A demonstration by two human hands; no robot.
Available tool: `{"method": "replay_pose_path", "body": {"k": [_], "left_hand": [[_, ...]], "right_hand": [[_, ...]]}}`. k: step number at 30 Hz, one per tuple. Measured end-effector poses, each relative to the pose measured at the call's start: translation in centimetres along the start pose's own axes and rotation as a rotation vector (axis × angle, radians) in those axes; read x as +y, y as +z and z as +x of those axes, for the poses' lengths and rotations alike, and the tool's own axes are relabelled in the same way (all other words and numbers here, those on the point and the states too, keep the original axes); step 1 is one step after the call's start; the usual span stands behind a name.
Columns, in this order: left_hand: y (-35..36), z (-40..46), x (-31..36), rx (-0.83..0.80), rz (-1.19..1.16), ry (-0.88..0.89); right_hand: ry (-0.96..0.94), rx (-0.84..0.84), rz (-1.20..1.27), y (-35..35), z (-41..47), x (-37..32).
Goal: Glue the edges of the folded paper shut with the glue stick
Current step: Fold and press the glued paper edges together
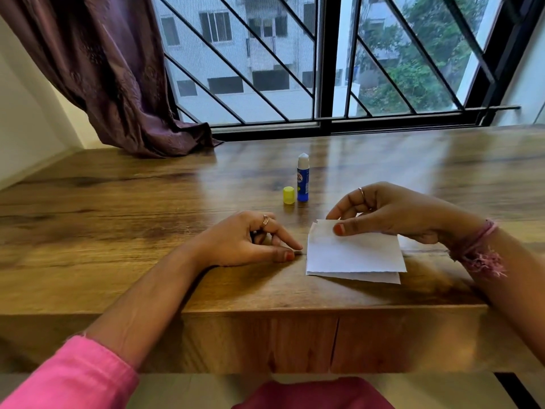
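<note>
A folded white paper (354, 255) lies on the wooden table (147, 202), near its front edge. My right hand (392, 211) pinches the paper's far edge between thumb and fingers. My left hand (250, 240) rests on the table just left of the paper, fingers loosely curled, its fingertips close to the paper's left edge and holding nothing. Behind the hands a blue glue stick (303, 178) stands upright and uncapped, its white glue tip exposed. Its yellow cap (288, 195) stands on the table just to its left.
A purple curtain (118, 84) drapes onto the table's far left. A barred window (324, 69) runs along the back edge of the table. The table's front edge (324, 311) is just below the paper.
</note>
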State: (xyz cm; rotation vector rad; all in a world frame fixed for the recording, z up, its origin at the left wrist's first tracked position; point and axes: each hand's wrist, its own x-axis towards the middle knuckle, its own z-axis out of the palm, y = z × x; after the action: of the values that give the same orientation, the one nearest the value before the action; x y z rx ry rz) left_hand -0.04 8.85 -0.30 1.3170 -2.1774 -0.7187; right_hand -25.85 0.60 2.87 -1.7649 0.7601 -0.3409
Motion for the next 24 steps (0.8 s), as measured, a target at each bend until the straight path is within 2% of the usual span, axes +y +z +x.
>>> {"method": "replay_pose_path", "body": {"k": [24], "left_hand": [[-0.02, 0.03, 0.24, -0.009, -0.003, 0.008]], "right_hand": [[-0.036, -0.004, -0.078, 0.18, 0.14, 0.1]]}}
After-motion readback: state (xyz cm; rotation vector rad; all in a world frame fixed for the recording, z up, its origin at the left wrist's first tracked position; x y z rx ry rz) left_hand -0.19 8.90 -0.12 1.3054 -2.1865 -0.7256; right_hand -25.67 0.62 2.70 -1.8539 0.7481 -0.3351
